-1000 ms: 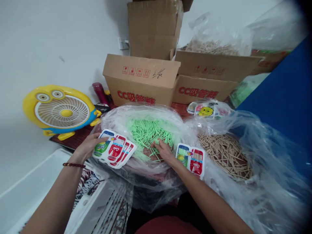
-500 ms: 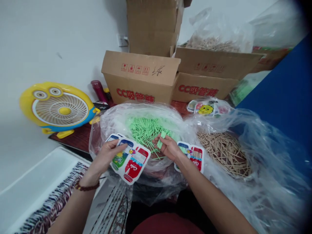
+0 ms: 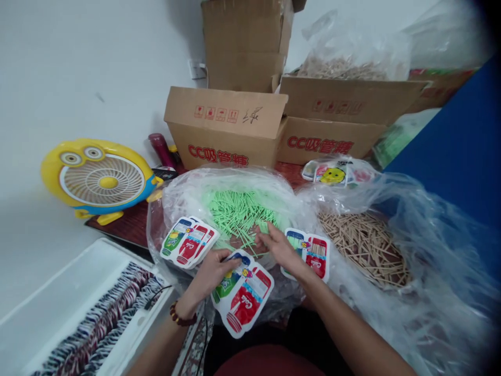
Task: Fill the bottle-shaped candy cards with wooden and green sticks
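Note:
My left hand (image 3: 207,277) pinches the upper left edge of a bottle-shaped candy packet (image 3: 248,300) printed with a red cola bottle and a green one. In my right hand (image 3: 278,249) is a small bunch of green candy sticks (image 3: 263,227), held over the near edge of a loose green stick pile (image 3: 235,209) in a clear plastic bag. A few similar packets (image 3: 190,243) lie overlapped left of the pile. Another packet (image 3: 319,257), with green and brown sticks in its windows, lies partly behind my right wrist.
Brown sticks (image 3: 364,248) lie in a second clear bag (image 3: 426,209) to the right. Cardboard boxes (image 3: 223,115) line the back. A yellow fan (image 3: 107,183) stands at left, above a white foam box (image 3: 117,250) holding many striped packet edges. A blue panel (image 3: 454,130) rises at right.
My left hand has moved right and toward me with its packet, uncovering the overlapped packets at left. My right hand, still on the green sticks, has shifted slightly down and right.

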Demonstrator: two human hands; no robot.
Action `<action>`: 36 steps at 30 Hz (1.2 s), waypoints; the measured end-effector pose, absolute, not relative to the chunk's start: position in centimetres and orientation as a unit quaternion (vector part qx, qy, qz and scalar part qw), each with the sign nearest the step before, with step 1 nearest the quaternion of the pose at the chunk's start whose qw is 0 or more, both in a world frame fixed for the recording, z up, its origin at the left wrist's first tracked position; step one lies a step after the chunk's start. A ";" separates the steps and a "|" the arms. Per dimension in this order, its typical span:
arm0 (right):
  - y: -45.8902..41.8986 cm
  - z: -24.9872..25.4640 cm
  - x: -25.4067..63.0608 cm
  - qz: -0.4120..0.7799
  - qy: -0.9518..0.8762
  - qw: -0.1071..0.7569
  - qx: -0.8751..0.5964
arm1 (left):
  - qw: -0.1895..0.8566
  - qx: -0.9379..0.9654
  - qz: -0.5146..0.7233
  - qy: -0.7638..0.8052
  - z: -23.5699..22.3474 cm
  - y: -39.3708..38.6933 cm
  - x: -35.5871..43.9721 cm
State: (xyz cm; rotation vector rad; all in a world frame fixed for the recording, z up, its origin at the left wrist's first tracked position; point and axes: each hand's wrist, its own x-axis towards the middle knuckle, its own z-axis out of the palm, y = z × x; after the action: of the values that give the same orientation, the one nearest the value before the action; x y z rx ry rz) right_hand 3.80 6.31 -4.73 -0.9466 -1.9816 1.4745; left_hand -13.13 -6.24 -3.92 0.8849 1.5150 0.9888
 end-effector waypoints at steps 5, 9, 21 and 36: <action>8.0 -5.9 5.0 0.304 -0.884 0.121 -0.334 | 0.519 0.388 0.399 0.649 -5.0 -8.7 -12.8; 7.4 -5.8 5.2 0.266 -0.915 0.055 -0.297 | 0.519 0.418 0.384 0.640 -5.3 -9.7 -12.7; 7.8 -5.4 3.8 0.133 -0.935 -0.009 -0.329 | 0.490 0.446 0.387 0.641 -6.0 -10.4 -12.2; 10.6 -4.7 2.1 0.237 -0.902 0.023 -0.361 | 0.510 0.430 0.394 0.632 -5.7 -10.3 -12.0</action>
State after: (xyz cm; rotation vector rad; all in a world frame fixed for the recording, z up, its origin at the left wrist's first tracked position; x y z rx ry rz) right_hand 2.10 10.65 -4.70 -1.1168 -2.7928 0.7335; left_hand -11.97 -10.29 -5.71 1.0351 1.5222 0.9487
